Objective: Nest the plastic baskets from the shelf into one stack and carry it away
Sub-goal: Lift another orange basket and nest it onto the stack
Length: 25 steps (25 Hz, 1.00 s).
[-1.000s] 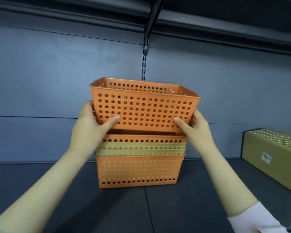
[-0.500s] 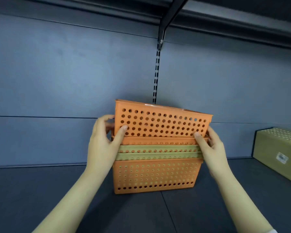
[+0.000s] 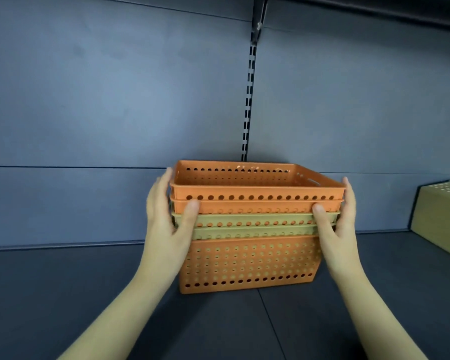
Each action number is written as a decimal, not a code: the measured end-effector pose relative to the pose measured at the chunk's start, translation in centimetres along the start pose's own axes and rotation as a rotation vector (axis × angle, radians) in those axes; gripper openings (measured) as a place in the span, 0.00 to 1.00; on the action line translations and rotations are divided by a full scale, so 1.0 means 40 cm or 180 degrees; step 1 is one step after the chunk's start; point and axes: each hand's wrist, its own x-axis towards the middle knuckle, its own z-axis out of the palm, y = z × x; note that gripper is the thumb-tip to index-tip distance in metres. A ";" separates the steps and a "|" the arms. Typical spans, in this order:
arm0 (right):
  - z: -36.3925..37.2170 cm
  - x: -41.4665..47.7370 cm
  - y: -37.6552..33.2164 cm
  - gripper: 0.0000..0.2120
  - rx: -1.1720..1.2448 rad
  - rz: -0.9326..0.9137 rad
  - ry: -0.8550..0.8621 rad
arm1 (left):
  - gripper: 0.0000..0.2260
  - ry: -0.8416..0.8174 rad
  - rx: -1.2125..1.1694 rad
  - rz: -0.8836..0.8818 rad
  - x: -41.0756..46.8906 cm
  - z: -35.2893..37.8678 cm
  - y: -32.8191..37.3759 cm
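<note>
A stack of nested perforated plastic baskets (image 3: 250,263) stands on the dark shelf (image 3: 89,294). Its outer basket is orange, with two olive-green rims (image 3: 244,219) and a further orange rim above. The top orange basket (image 3: 257,189) sits nested in the stack with only its rim band showing. My left hand (image 3: 166,224) presses against the stack's left side, thumb on the front. On the right side my right hand (image 3: 338,224) does the same. Both hands grip the upper rims.
An olive-green perforated basket (image 3: 442,219) lies upside down at the right edge of the shelf, with a label on its side. Behind the stack is the grey back panel with a slotted upright (image 3: 248,100). Another shelf hangs overhead.
The top orange basket, held above the stack a second ago, has gone down into it and now sits nested. Both hands slid down to the stack's sides.
</note>
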 end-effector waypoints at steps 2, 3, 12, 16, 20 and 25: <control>-0.001 0.001 0.006 0.32 0.0010 -0.0058 -0.0027 | 0.30 -0.0084 -0.0016 0.0113 -0.006 0.006 -0.003; -0.002 0.003 0.006 0.32 0.0048 -0.0086 -0.0043 | 0.30 -0.0096 -0.0071 0.0118 -0.007 0.008 -0.002; -0.003 0.002 0.006 0.27 0.0221 0.0029 -0.0169 | 0.25 0.0020 -0.0066 0.0092 0.010 0.012 0.008; -0.003 0.007 0.016 0.19 0.0363 0.0223 -0.0163 | 0.23 0.0058 0.0051 0.0063 0.010 0.016 0.009; -0.014 0.012 0.018 0.19 0.0318 0.0289 -0.0202 | 0.24 0.0144 0.0139 0.0120 0.007 0.030 0.010; -0.093 0.028 0.014 0.17 0.0230 0.0399 -0.0199 | 0.24 0.0096 0.0149 0.0167 -0.008 0.109 0.031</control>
